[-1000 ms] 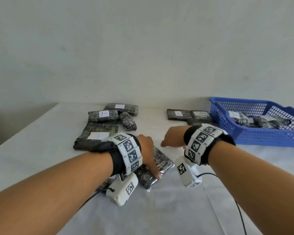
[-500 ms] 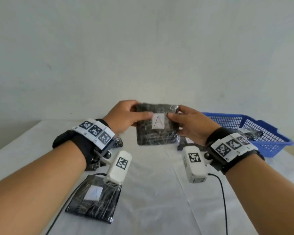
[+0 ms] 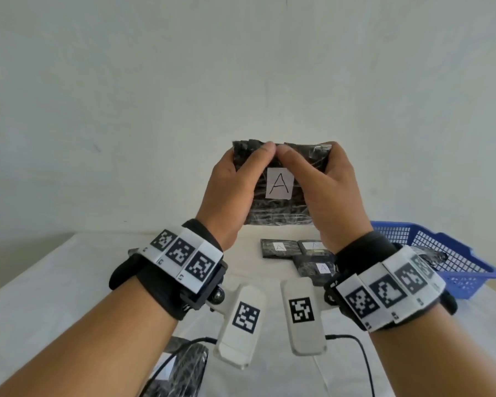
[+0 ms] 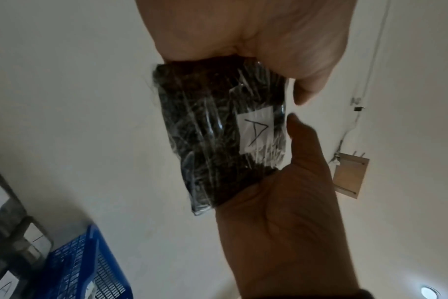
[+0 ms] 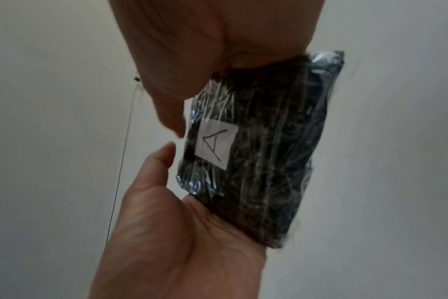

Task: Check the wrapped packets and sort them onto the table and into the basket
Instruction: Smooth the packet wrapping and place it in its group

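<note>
i hold a dark, flat packet wrapped in clear film upright between my left hand and right hand, fingers curled behind it, thumbs nearly touching on its front above the white "a" label. the blue plastic mesh basket sits below, right of my right fingers.

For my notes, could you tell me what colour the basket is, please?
The basket is blue, with a mesh wall; the head view shows it best.
</note>
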A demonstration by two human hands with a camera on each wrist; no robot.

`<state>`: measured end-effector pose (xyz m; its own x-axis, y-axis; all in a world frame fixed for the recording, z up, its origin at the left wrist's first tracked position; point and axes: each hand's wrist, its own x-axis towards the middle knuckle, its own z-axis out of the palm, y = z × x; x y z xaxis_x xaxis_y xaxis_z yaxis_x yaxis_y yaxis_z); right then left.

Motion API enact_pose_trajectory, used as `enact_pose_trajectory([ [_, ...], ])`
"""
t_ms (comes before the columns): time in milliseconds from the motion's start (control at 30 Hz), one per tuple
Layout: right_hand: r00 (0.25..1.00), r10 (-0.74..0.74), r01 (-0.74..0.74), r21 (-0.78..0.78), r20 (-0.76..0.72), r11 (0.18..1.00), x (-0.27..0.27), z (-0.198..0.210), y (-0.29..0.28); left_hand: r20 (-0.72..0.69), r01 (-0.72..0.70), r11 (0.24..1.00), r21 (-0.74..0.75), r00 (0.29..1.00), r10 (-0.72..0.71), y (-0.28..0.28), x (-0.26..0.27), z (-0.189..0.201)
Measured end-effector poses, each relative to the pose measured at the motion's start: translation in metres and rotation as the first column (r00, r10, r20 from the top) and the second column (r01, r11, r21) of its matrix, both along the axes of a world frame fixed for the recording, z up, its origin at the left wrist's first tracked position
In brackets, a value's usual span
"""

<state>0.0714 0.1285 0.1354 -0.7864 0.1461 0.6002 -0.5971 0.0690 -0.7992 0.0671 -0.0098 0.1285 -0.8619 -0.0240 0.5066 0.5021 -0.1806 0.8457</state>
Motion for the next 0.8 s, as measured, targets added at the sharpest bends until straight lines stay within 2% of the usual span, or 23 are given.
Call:
enact_pose_trajectory([
  [200,0.998,-0.06,0.062,0.093,-0.019,0.994,0.008,0.0,0.0,-0.022,0.016,1.0,-0.001,1.0,-0.016,-0.003,0.008,-0.001],
  [333,0.989,-0.147,0.151,0.171,-0.032,0.974,0.011,0.0,0.003,-0.018,0.005,0.998,-0.058,1.0,-0.006,-0.005,0.009,-0.003],
  [433,0.999,-0.035,0.03,0.102,0.04,0.994,0.011,-0.002,0.004,0.066,0.017,0.997,-0.071,0.998,-0.012,-0.007,0.006,-0.004],
  [533,0.998,-0.053,0.05,0.111,0.022,0.993,0.012,-0.005,0.004,0.034,-0.037,0.992,-0.123,0.999,0.041,-0.008,0.007,-0.005],
  [667,1.0,-0.028,0.028,0.064,-0.001,0.998,0.013,-0.006,0.005,0.15,0.11,0.994,-0.001,0.983,-0.109,-0.007,0.013,-0.005],
  [800,0.999,-0.049,0.05,0.057,-0.018,0.997,0.012,-0.009,0.003,0.146,-0.001,0.998,-0.056,0.989,0.009,-0.009,-0.002,-0.01],
])
